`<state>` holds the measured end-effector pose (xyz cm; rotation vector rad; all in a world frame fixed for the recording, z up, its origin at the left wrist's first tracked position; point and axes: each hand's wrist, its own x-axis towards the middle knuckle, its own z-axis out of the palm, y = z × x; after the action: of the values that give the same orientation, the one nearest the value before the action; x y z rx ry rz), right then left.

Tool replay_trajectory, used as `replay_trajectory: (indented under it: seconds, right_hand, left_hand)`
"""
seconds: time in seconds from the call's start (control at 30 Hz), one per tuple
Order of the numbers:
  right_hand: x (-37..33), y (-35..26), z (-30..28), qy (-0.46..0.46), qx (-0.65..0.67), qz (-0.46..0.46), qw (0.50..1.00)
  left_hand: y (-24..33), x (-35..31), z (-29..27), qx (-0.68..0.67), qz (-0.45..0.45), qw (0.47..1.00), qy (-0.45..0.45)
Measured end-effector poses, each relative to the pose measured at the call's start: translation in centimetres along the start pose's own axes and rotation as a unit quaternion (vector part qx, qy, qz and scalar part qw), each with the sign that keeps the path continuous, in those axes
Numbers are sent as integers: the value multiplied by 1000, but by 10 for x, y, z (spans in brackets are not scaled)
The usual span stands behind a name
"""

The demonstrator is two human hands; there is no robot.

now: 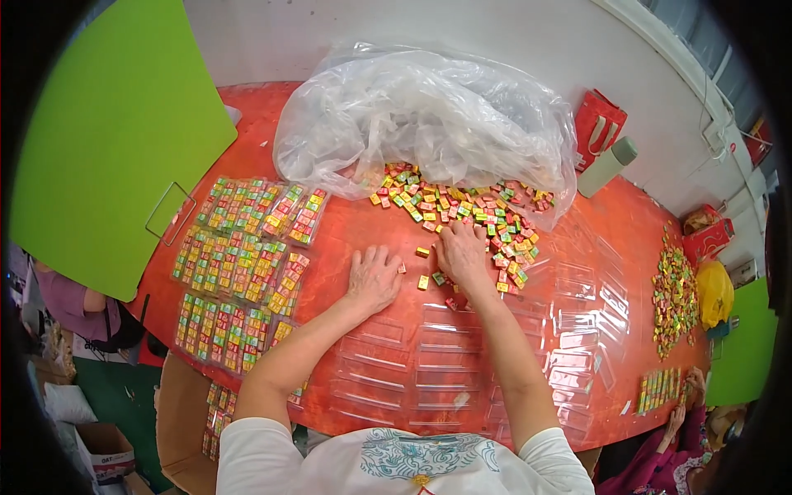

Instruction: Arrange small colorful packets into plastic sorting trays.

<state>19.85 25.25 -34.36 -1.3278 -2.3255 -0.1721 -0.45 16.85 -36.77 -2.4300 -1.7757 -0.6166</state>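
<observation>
My left hand [375, 276] lies on the red tabletop with fingers spread, its thumb side beside a small pink block [402, 268]. At the near edge of a pile of small wrapped blocks [429, 198] in yellow, red and green, my right hand [464, 254] rests with bent, parted fingers touching the pieces; what lies under its palm is hidden. Between the hands sit a few loose yellow blocks [423, 283]. Clear ridged plastic trays [450, 363] lie below my hands, between my forearms. Left of my left arm, filled trays [239, 264] stand in rows, packed with the same blocks.
A crumpled clear plastic bag [421, 107] covers the pile's far side. Behind it stand a red bag [598, 124] and a pale green bottle [606, 165]. Green boards [115, 140] flank the table. Another pile [672, 289] and a co-worker's hands [691, 396] are far right.
</observation>
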Motion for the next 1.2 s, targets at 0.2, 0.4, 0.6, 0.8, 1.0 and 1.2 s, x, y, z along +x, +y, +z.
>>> replay_trajectory:
  seconds: [0.2,0.4,0.6,0.8,1.0,1.2]
  right_hand:
    - [38,-14,31,34,-35,-23,999]
    - [48,-21,41,35,-36,-41,998]
    - [16,-40,15,20,-13,-94,995]
    - [-19,-49,2,-1,26,-70,997]
    - [-37,-43,-2,-33,73,-34,996]
    - [-51,-19,-17,-39,51,-29,997]
  left_hand:
    - [0,-2,4,-17,20,999,32]
    - [-3,0,4,-26,33,999,31]
    - [-3,1,1,-16,19,999,24]
    - [-1,1,1,-40,7,999,20]
    - [-10,-1,-7,-51,-11,998,-23]
    - [-53,-13,-50,-199,-80,969,-118]
